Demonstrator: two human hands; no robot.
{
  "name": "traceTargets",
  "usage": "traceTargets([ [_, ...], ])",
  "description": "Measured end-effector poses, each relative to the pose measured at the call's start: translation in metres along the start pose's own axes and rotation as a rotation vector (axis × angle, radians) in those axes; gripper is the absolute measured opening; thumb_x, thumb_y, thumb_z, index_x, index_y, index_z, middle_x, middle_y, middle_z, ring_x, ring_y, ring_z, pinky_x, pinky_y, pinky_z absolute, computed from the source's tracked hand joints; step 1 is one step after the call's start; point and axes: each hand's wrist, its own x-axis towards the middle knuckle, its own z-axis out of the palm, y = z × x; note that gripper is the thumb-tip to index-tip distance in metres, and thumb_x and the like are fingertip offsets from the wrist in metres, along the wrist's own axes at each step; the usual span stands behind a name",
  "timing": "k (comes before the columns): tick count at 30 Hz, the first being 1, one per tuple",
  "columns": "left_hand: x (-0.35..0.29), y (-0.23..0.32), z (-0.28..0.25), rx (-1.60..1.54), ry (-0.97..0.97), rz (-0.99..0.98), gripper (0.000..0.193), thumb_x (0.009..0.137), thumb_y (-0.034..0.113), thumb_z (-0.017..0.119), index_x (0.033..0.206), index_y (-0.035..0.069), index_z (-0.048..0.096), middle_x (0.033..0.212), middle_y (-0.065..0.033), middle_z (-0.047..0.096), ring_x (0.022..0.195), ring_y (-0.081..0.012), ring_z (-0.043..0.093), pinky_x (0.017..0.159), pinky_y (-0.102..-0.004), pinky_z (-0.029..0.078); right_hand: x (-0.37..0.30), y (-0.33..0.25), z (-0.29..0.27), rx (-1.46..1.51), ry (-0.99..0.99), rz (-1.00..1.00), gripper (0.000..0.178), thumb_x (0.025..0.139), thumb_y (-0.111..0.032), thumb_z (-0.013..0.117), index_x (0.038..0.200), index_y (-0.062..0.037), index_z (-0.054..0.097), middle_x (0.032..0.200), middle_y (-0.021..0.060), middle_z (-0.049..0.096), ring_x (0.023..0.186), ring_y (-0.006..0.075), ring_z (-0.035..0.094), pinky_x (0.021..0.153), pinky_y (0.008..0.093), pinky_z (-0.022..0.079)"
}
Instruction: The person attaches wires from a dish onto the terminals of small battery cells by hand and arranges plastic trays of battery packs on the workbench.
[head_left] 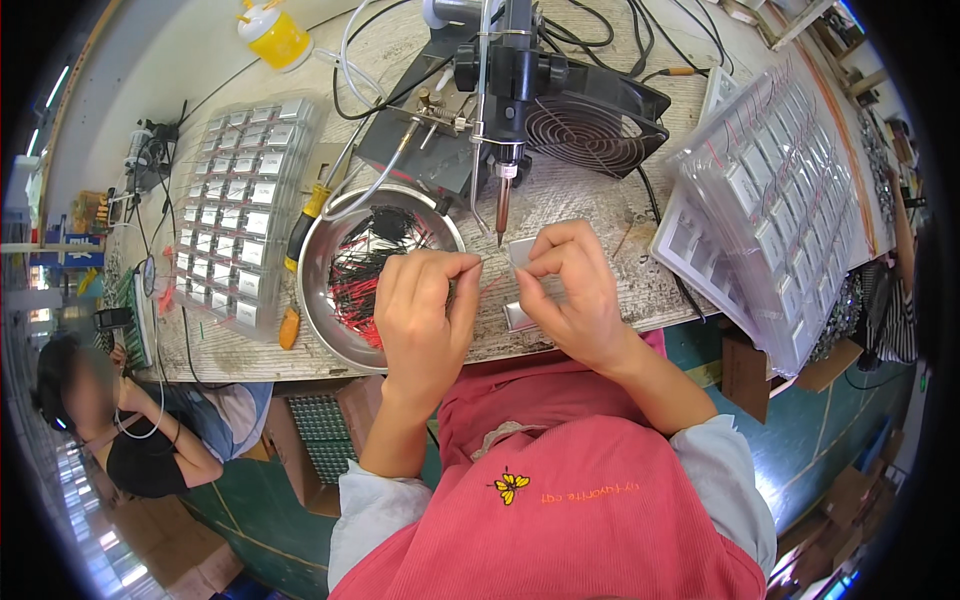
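Below the tip of a mounted soldering iron (503, 205), my two hands come close together over the bench. My left hand (425, 300) is pinched, and a thin wire shows at its fingertips. Between the thumb and fingers of my right hand (575, 285) is a small flat silver battery cell (521, 251), partly covered by the fingers. A second silver cell (518, 317) lies on the bench under my right hand. Beside my left hand stands a round metal bowl (318, 318) holding many red and black wires (355, 275).
At left lies a clear tray of silver cells (235, 200), next to a yellow-black screwdriver (306, 225). More stacked trays (770, 210) with wired cells stand at right. A black fan (595, 125) and a yellow bottle (275, 38) are behind. Another person (160, 430) sits at left.
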Motion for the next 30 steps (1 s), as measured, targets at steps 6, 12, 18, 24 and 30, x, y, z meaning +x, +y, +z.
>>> traceTargets([
  [6, 0.0021, -0.0022, 0.0013, 0.055, 0.039, 0.04, 0.017, 0.073, 0.002, 0.07, 0.086, 0.007, 0.061, 0.079, -0.0037, 0.06, 0.074, -0.0223, 0.054, 0.065, -0.0346, 0.038, 0.0023, 0.0028, 0.0017, -0.009, 0.013, -0.015, 0.021, 0.072, 0.005, 0.068, 0.084, -0.0012, 0.052, 0.091, 0.0134, 0.053, 0.071, 0.0255, 0.055, 0.058, 0.0326, 0.046],
  [12, 0.0039, -0.0008, 0.0011, 0.075, 0.05, 0.04, 0.016, 0.072, 0.002, 0.071, 0.085, 0.008, 0.062, 0.079, -0.0028, 0.059, 0.074, -0.0217, 0.054, 0.066, -0.0345, 0.037, 0.0039, 0.0027, 0.0016, -0.012, 0.012, -0.029, 0.021, 0.071, 0.005, 0.068, 0.084, -0.0012, 0.052, 0.09, 0.0134, 0.053, 0.071, 0.0256, 0.055, 0.058, 0.0326, 0.046],
  [18, 0.0053, -0.0008, 0.0012, 0.093, 0.056, 0.055, 0.016, 0.071, 0.002, 0.071, 0.084, 0.007, 0.062, 0.078, -0.0031, 0.059, 0.074, -0.0221, 0.054, 0.067, -0.035, 0.038, 0.0051, 0.0021, 0.0015, -0.019, 0.01, -0.035, 0.022, 0.071, 0.006, 0.069, 0.084, -0.0012, 0.053, 0.09, 0.0132, 0.053, 0.071, 0.0254, 0.055, 0.058, 0.0323, 0.046],
  [24, 0.0075, 0.0022, -0.0008, 0.097, 0.039, 0.046, 0.012, 0.074, 0.001, 0.07, 0.084, 0.005, 0.063, 0.079, -0.0069, 0.059, 0.073, -0.0245, 0.054, 0.068, -0.0354, 0.041, 0.0063, 0.0018, 0.0011, -0.03, 0.017, -0.046, 0.022, 0.071, 0.006, 0.069, 0.083, -0.0014, 0.053, 0.09, 0.0127, 0.053, 0.071, 0.0251, 0.055, 0.057, 0.0321, 0.046],
  [30, 0.0072, -0.001, 0.0015, 0.115, 0.049, 0.075, 0.016, 0.071, 0.003, 0.071, 0.084, 0.007, 0.061, 0.078, -0.0036, 0.058, 0.073, -0.0228, 0.053, 0.068, -0.0358, 0.038, 0.0069, 0.0006, 0.0008, -0.031, 0.007, -0.057, 0.022, 0.07, 0.005, 0.069, 0.083, -0.0017, 0.052, 0.09, 0.0123, 0.053, 0.071, 0.025, 0.055, 0.057, 0.0319, 0.046],
])
